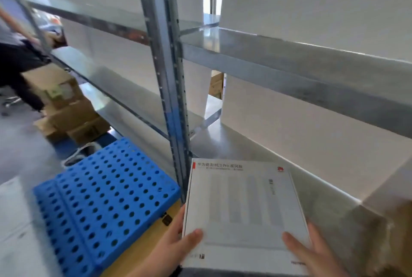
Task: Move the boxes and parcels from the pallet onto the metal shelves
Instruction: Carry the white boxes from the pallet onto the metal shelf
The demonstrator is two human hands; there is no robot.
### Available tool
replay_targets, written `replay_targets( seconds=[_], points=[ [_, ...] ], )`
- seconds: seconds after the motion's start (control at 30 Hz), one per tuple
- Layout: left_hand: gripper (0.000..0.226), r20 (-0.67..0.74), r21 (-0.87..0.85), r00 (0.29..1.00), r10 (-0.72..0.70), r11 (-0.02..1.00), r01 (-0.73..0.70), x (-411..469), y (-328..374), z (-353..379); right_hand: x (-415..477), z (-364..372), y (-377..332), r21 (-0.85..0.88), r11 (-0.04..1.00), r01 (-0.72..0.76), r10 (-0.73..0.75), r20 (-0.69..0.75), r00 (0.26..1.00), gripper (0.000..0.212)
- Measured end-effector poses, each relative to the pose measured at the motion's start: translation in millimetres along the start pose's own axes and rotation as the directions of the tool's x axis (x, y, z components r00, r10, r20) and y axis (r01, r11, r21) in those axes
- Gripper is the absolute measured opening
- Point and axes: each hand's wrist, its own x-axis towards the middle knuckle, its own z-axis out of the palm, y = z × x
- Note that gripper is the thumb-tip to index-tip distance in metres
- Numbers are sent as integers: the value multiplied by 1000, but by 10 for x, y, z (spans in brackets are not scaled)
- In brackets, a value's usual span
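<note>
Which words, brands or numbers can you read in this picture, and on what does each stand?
"华为路由 BE3 Pro", then blurred characters: top of the white box.
"7": the box's lower left corner.
Red logo, top right corner: no readable wording.
The box's other small print: too blurred.
Green label on the cardboard box: too blurred.

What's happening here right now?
A person holds a flat white box with both hands, the left hand at its left edge and the right hand at its right, thumbs on top. The box is at the front of a low metal shelf. The blue pallet lies lower left, with brown cartons stacked beyond it.
</note>
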Motion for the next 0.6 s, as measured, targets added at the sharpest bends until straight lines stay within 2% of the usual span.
replay_targets(
  seconds=[0.1, 0.17, 0.27, 0.43, 0.6],
  points=[
    [65, -236, 7, 972, -21, 1000, 24, -245, -71, -314, 275, 496, -115, -83, 995, 59, -46, 144, 988, 43],
    [65, -378, 54, 925, -29, 997, 54, -384, -120, -511, 428, 832, -231, -108, 989, 97, -69, 238, 969, 40],
    [59, -530, 128, 847, -47, 983, 134, -571, -180, -827, 640, 1331, -398, -151, 976, 156, -90, 372, 924, 48],
    [50, -686, 160, 728, -1, 975, 152, -773, -219, -1407, 852, 2230, -693, -122, 976, 181, -90, 530, 843, 39],
    [28, -781, 162, 624, -7, 964, 213, -792, -248, -2102, 1016, 3039, -965, -133, 968, 215, -88, 618, 781, 45]
  ],
)
